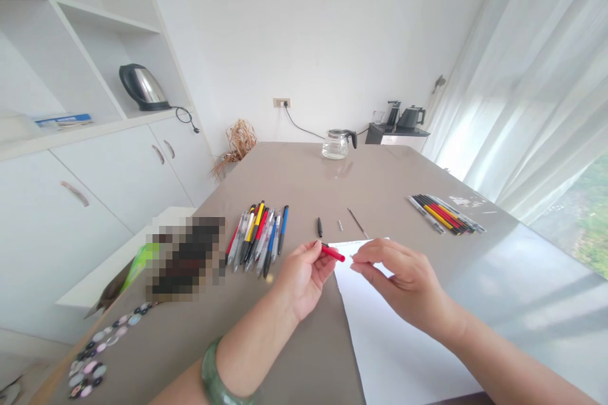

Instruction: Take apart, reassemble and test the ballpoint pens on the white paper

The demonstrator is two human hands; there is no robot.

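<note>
A red pen barrel (pixel 334 254) is pinched between the fingers of my left hand (pixel 301 275), its end pointing right. Facing it, my right hand (pixel 403 278) has thumb and fingertips together over the white paper (pixel 399 342). Whatever sits in that pinch is too small to make out. Just beyond the hands lie a black pen part (pixel 320 226), a small metallic piece that looks like a spring (pixel 340 225) and a thin dark ink refill (pixel 356 221). The refill's near end reaches the paper's far edge.
Several mixed pens (pixel 259 237) lie in a pile on the left; another row of pens (pixel 446 214) lies on the right. A glass pot (pixel 336 145) stands at the table's far end. A beaded string (pixel 99 348) runs along the left edge, near a blurred-out dark object (pixel 190 259).
</note>
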